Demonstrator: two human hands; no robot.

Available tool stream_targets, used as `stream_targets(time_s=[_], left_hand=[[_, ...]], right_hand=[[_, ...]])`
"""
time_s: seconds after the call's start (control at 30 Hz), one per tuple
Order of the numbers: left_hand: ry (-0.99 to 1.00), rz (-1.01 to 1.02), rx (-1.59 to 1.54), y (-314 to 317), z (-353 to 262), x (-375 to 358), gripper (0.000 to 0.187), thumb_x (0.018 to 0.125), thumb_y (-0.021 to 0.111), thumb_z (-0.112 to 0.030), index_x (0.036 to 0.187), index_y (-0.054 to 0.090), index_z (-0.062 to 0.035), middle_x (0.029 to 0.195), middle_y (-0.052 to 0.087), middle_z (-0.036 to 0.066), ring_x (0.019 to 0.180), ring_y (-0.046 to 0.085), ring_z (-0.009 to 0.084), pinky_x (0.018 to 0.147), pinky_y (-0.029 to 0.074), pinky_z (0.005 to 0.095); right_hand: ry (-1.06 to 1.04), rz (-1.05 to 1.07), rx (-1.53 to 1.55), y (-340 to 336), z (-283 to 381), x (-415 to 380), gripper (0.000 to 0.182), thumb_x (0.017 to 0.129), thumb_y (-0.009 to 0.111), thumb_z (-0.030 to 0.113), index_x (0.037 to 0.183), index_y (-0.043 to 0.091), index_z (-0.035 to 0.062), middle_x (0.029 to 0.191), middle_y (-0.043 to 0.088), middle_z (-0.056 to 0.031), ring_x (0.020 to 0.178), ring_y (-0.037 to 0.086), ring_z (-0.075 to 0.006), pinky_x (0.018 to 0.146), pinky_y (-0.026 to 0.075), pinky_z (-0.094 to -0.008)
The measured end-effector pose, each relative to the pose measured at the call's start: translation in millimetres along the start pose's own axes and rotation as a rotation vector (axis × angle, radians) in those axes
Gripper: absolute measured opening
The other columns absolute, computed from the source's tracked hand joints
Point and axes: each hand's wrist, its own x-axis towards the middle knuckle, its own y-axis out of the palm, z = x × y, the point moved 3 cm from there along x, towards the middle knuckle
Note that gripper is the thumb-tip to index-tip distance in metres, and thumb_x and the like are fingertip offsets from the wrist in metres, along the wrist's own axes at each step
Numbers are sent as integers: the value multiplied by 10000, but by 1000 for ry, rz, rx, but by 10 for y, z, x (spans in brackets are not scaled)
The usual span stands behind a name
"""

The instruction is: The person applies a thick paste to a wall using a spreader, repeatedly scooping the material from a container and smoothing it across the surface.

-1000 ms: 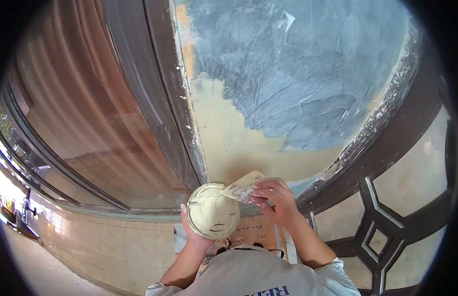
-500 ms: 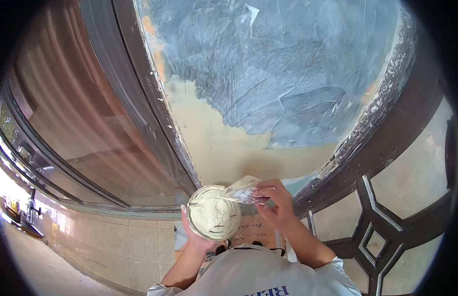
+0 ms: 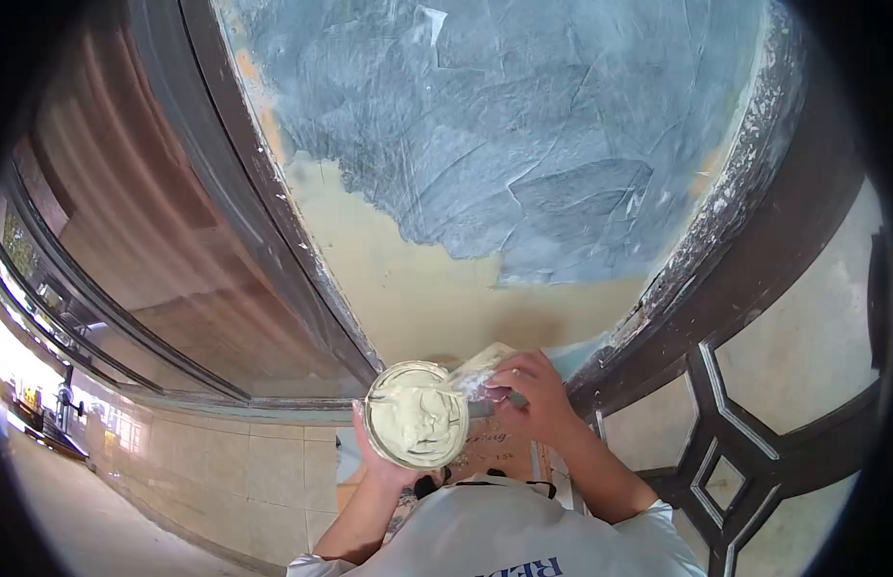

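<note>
My left hand (image 3: 387, 469) is wrapped round the side of a round tub (image 3: 369, 435), held low in front of my body. Thick cream putty (image 3: 420, 418) fills it, with ridges and scrape marks on top. Fingers of my right hand (image 3: 543, 399) grip a putty knife (image 3: 477, 370) whose wide blade is smeared with pale putty. The blade's edge reaches over the right side of the tub's rim. Part of a dark handle shows between those fingers.
Ahead stands a wall panel (image 3: 446, 144), blue-grey above and cream along its lower part, set between worn dark frames. A brown curtain (image 3: 148, 221) hangs behind glass at left. A dark lattice door (image 3: 754, 423) is at right. Printed cardboard (image 3: 499, 447) lies below my hands.
The view has shifted slightly, so the wall sits farther left. My right hand has turned the putty knife, and its blade is now tilted more steeply against the tub's rim.
</note>
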Motion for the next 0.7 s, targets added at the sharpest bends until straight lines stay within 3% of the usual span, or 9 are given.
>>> stream_targets(time_s=[0.1, 0.2, 0.27, 0.37, 0.4, 0.47, 0.5, 0.57, 0.7], left_hand=[[32, -30, 107, -27, 102, 24, 931, 904, 396, -758, 1541, 323, -83, 1545, 390, 193, 1383, 433, 403, 1117, 388, 588], [56, -90, 159, -77, 227, 60, 933, 904, 396, -758, 1538, 328, -77, 1543, 393, 190, 1380, 438, 400, 1118, 393, 573], [49, -97, 157, -89, 299, 76, 927, 904, 399, -760, 1531, 340, -79, 1529, 416, 187, 1368, 452, 398, 1117, 395, 569], [53, -92, 138, -126, 362, 79, 928, 900, 410, -759, 1527, 346, -78, 1521, 426, 189, 1361, 460, 396, 1113, 402, 568], [88, -57, 179, -94, 378, 94, 867, 930, 342, -740, 1524, 366, -109, 1540, 405, 177, 1385, 430, 401, 1125, 383, 586], [110, -73, 160, -116, 409, 92, 856, 937, 336, -733, 1519, 372, -106, 1532, 416, 176, 1378, 439, 401, 1123, 386, 584], [124, -91, 143, -138, 423, 75, 846, 944, 330, -726, 1515, 379, -104, 1524, 426, 174, 1370, 447, 401, 1122, 388, 582], [134, -67, 87, -152, 479, 48, 830, 956, 316, -713, 1510, 384, -98, 1519, 432, 175, 1356, 461, 404, 1117, 390, 586], [162, -138, 54, -296, 574, 15, 836, 957, 312, -713, 1509, 384, -88, 1508, 443, 184, 1337, 477, 408, 1100, 410, 582]], right_hand=[[-43, 104, -98, -21, -73, -84, 344, 699, 670, -22, 1031, 662, 67, 1046, 637, -113, 962, 587, -319, 858, 488, -419], [-43, -120, -12, 8, -123, -115, 272, 755, 685, -6, 1018, 655, 57, 1041, 645, -117, 950, 608, -306, 846, 503, -405], [100, -357, 260, -25, -229, -145, 215, 818, 698, 27, 1026, 650, 50, 1046, 651, -132, 933, 631, -299, 819, 528, -387], [82, -208, 146, -196, -292, -183, 161, 896, 681, 82, 1045, 638, 35, 1042, 649, -139, 917, 649, -269, 771, 552, -362], [78, -204, 147, -253, -354, -227, 161, 896, 681, 82, 1045, 638, 35, 1042, 649, -139, 917, 649, -269, 771, 552, -362], [307, -144, 226, -275, -590, -346, 195, 945, 654, 125, 1102, 607, 19, 1021, 641, -107, 905, 641, -198, 703, 555, -330], [305, -137, 226, -271, -660, -355, 195, 945, 654, 125, 1102, 607, 19, 1021, 641, -107, 905, 641, -198, 703, 555, -330], [636, -325, 577, -267, -914, -399, 233, 986, 628, 182, 1123, 567, 3, 994, 630, -67, 862, 617, -126, 644, 538, -286], [664, -315, 602, -277, -1294, -337, 230, 1004, 598, 156, 1197, 546, 42, 1011, 643, -30, 862, 619, -83, 605, 567, -261]])
